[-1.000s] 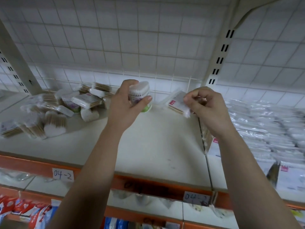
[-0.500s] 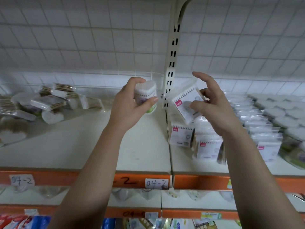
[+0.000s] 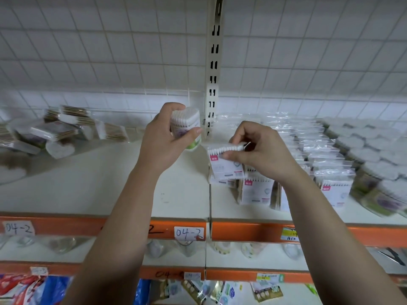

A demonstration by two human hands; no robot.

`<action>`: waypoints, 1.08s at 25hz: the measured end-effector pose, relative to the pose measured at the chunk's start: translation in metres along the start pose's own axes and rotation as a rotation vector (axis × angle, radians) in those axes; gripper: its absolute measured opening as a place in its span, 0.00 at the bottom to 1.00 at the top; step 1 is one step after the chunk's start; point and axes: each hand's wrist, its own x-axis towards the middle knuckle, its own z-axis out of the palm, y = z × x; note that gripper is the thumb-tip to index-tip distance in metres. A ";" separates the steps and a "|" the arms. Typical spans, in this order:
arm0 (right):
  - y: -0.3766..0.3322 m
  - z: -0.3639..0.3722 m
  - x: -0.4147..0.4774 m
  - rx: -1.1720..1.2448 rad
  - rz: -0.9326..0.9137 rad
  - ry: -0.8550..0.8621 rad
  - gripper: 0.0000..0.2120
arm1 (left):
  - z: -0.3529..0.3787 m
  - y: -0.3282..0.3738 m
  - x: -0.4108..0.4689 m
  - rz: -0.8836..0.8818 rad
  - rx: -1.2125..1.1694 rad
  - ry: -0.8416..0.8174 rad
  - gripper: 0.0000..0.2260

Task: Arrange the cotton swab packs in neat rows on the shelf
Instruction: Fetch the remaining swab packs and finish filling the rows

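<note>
Two hands are raised at the shelf, apart. The left hand grips one clear cotton swab tub. At its 3 o'clock, the right hand pinches one flat cotton swab pack by its top edge, above the front of the standing rows. A loose pile lies at 9 o'clock. Two handwritten 04-2 labels sit on the orange edge.

Bare shelf lies open between the jumbled pile at left and standing packs at right.
</note>
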 end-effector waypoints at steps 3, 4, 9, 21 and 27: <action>-0.001 0.004 -0.001 0.000 -0.037 0.007 0.16 | -0.001 0.000 0.000 -0.008 -0.006 0.013 0.21; -0.001 0.005 -0.001 0.008 -0.044 0.008 0.17 | -0.001 0.000 0.000 -0.015 -0.010 0.017 0.21; 0.003 0.005 0.001 -0.125 -0.024 0.008 0.16 | 0.000 -0.001 0.001 -0.039 -0.041 0.018 0.20; 0.022 0.015 0.002 -0.423 -0.094 -0.116 0.13 | 0.006 -0.003 0.005 -0.051 -0.057 0.005 0.20; 0.027 0.013 0.004 -0.641 -0.100 -0.105 0.13 | 0.007 0.003 0.005 -0.052 -0.063 0.001 0.22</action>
